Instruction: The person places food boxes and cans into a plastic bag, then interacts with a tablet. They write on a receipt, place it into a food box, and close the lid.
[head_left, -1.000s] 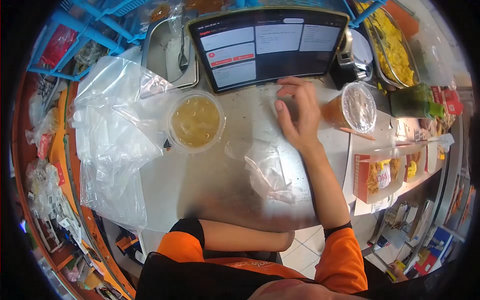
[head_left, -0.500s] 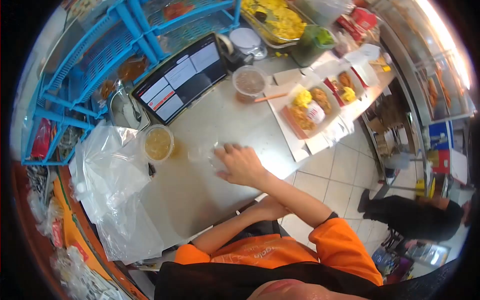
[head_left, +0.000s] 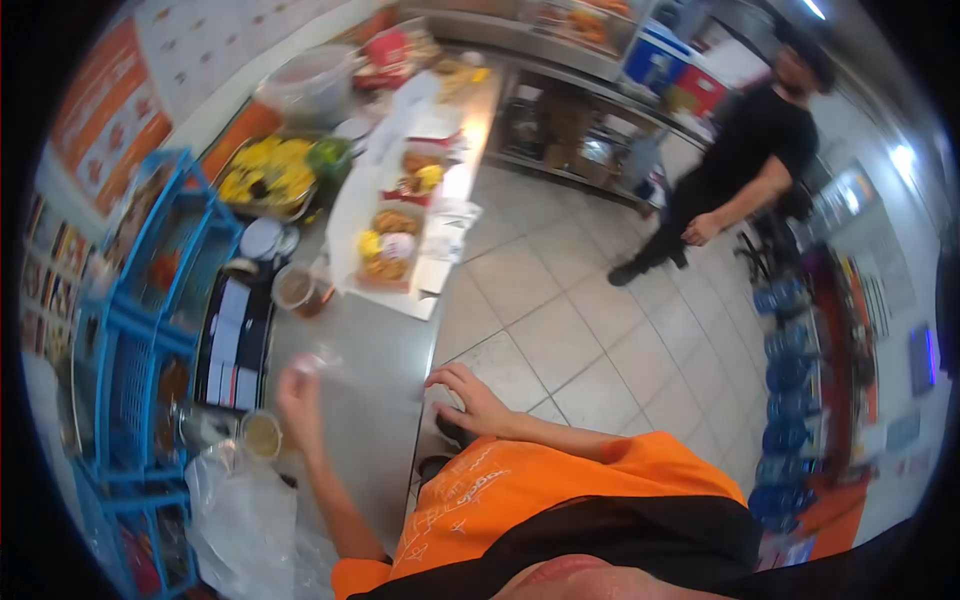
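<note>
My left hand [head_left: 298, 405] is over the metal table, smeared by motion. At its fingertips is a clear, thin plastic piece [head_left: 322, 358], perhaps a lid, with a pinkish patch; the grip on it is too blurred to make out. My right hand [head_left: 472, 398] hangs at the table's edge, fingers bent and apart, with nothing in it. A cup of pale yellow drink [head_left: 262, 436] stands left of my left hand. Farther up the table is a cup of brownish drink [head_left: 294, 287]. Between them, on the left, leans a tablet [head_left: 232, 340] with a lit screen.
Open boxes of fried food [head_left: 388, 262] sit on white card [head_left: 350, 215] at the far end. Blue plastic racks [head_left: 130, 390] line the left side, with plastic bags [head_left: 235, 510] below. A person in black [head_left: 755, 150] stands on the tiled floor, near several water bottles [head_left: 788, 400].
The view has swung right. My right hand has left the clear plastic piece on the table and come to the edge. My left hand has come out from under my right forearm, over the table.
</note>
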